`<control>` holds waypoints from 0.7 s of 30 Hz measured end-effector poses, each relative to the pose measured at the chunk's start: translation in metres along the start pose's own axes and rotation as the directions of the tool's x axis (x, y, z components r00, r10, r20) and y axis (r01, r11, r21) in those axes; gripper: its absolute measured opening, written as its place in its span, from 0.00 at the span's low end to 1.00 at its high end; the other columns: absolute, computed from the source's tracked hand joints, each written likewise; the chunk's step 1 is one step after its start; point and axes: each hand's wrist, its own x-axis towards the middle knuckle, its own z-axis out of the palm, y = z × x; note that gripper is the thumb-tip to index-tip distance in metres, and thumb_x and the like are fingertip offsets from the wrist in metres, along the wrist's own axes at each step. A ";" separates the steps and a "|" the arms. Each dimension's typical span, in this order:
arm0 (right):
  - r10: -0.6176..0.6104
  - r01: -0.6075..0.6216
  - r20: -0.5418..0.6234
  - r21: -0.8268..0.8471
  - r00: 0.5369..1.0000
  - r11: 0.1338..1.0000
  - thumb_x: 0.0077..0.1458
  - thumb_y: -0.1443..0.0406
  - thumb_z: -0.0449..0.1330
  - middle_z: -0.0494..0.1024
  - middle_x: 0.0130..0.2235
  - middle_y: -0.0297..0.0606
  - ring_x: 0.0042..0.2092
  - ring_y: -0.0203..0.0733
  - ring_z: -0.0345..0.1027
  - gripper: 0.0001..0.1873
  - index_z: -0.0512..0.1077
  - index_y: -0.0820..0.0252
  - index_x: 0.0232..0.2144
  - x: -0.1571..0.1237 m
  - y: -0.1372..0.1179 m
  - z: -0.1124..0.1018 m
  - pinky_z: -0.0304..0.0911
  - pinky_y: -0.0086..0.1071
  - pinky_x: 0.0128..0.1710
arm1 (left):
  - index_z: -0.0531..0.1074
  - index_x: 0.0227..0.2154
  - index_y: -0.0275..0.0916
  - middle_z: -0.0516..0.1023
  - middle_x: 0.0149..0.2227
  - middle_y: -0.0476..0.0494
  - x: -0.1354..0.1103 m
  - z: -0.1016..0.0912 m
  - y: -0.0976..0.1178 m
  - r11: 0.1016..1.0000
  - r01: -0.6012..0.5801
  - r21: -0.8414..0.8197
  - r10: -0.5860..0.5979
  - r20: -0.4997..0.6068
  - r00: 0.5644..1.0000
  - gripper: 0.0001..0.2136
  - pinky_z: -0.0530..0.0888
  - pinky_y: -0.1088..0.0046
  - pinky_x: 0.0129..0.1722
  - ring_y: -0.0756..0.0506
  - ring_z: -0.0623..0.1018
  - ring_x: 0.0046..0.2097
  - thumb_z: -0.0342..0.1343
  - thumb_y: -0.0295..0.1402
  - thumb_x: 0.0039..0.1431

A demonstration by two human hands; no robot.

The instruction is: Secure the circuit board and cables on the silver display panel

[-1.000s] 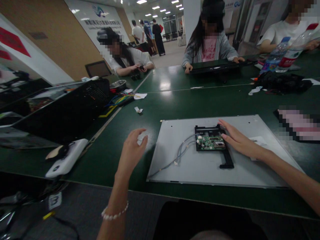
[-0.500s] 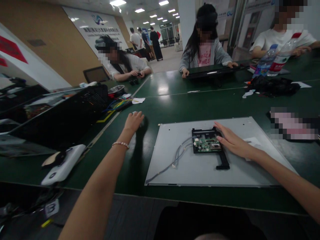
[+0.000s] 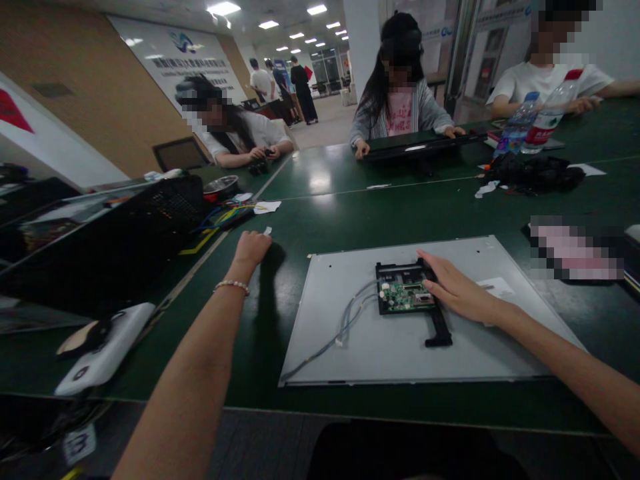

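Note:
My right hand [image 3: 463, 293] grips the right edge of a black plastic bracket [image 3: 441, 327], its thumb and fingers at the upper right corner. A green circuit board [image 3: 406, 297] sits in this bracket. From the board's left side, grey cables [image 3: 345, 325] run down to the lower left corner of a flat, pale metal panel [image 3: 325, 287] that lies beneath it all. Left of the panel, my left hand [image 3: 251, 252] is closed above the table. A small white piece [image 3: 268, 231] shows at its fingertips, too small to name.
An opened black computer case [image 3: 115, 233] stands at left, with a white device [image 3: 107, 350] before it. Coloured wires [image 3: 227, 217] lie behind. Bottles [image 3: 547, 120] and a black bundle [image 3: 533, 175] are at the back right. Across the table [image 3: 340, 220], a person holds a black screen [image 3: 425, 143].
My left hand's fingers have curled in, and the white piece shows more at their tips. The whole view has shifted slightly; my right hand stays at the bracket.

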 end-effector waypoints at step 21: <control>0.032 -0.032 0.010 -0.004 0.999 0.999 0.66 0.53 0.46 0.59 0.66 0.47 0.66 0.55 0.54 0.34 0.41 0.48 0.70 0.000 -0.008 -0.003 0.53 0.57 0.64 | 0.75 0.43 0.31 0.78 0.45 0.30 0.015 0.004 -0.024 0.988 0.145 -0.059 -0.137 0.117 0.984 0.15 0.71 0.65 0.45 0.37 0.77 0.46 0.53 0.24 0.52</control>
